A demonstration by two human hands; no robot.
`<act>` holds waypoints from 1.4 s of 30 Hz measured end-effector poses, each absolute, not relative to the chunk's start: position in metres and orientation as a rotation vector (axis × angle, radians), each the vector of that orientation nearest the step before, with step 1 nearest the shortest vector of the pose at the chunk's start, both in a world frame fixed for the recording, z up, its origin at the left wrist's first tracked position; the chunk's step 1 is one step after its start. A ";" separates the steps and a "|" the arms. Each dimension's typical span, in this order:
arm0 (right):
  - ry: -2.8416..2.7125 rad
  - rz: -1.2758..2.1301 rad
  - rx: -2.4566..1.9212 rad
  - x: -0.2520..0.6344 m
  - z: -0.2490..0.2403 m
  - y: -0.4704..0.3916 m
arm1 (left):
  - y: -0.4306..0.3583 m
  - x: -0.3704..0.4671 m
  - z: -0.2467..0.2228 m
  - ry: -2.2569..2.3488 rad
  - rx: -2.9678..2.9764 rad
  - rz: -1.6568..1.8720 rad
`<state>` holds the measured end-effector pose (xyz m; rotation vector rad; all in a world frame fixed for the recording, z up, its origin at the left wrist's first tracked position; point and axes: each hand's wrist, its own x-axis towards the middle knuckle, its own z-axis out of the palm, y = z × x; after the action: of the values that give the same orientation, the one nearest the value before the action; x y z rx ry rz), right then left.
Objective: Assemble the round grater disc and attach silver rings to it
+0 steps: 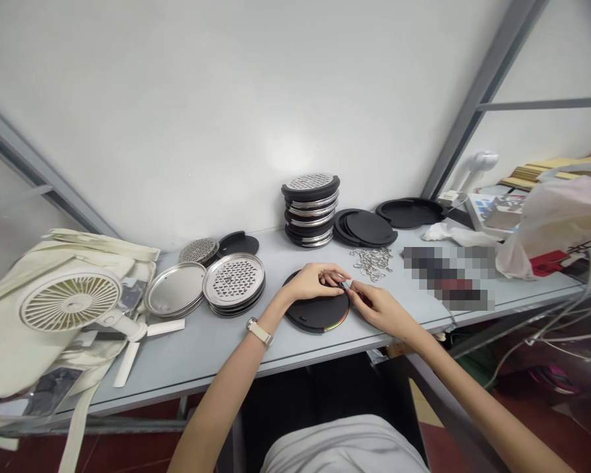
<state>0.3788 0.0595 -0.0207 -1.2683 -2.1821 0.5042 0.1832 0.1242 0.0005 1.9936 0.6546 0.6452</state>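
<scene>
A black round base (315, 316) lies on the table in front of me, with a shiny, coloured strip of its metal edge showing at the lower right. My left hand (315, 281) reaches over its far side, thumb and fingers closed together at the right rim. From the right, my right hand (374, 305) meets it there, its fingertips pinched around a small metal piece (347, 284). The fingers hide most of that piece and its exact shape. Just behind my hands lies a loose pile of small metal hooks (372, 261).
Behind stands a tall stack of grater discs and black bases (311, 213), beside more black bases (369, 226). Grater plates (234, 279) and plain metal discs (174, 289) sit on the left, near a white fan (73, 299). A plastic bag (561, 217) is at right.
</scene>
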 end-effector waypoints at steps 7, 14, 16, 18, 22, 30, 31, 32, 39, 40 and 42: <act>-2.177 0.545 -1.247 0.381 -0.021 0.061 | 0.126 0.183 -0.001 0.664 1.962 0.637; -2.165 0.589 -1.237 0.381 -0.021 0.061 | 0.126 0.183 -0.003 0.661 1.936 0.643; -2.160 0.598 -1.233 0.381 -0.021 0.061 | 0.126 0.183 -0.003 0.656 1.926 0.642; -2.157 0.607 -1.232 0.381 -0.021 0.061 | 0.126 0.182 -0.003 0.659 1.924 0.643; -2.143 0.617 -1.225 0.381 -0.020 0.061 | 0.125 0.182 -0.002 0.670 1.928 0.646; -2.145 0.623 -1.218 0.381 -0.022 0.062 | 0.126 0.181 -0.002 0.648 1.921 0.659; -2.148 0.627 -1.219 0.381 -0.022 0.062 | 0.126 0.181 -0.002 0.653 1.927 0.661; -2.149 0.631 -1.221 0.382 -0.022 0.062 | 0.126 0.181 -0.002 0.658 1.933 0.662; -2.087 0.625 -1.237 0.382 -0.019 0.063 | 0.124 0.182 0.000 0.663 1.916 0.639; -2.091 0.619 -1.236 0.382 -0.019 0.063 | 0.124 0.182 0.000 0.665 1.919 0.638; -2.113 0.601 -1.233 0.381 -0.019 0.063 | 0.124 0.183 0.000 0.671 1.938 0.640</act>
<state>0.3812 0.0633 -0.0189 -1.2329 -2.1133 0.6009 0.1827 0.1245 -0.0001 1.9381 0.6710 0.6403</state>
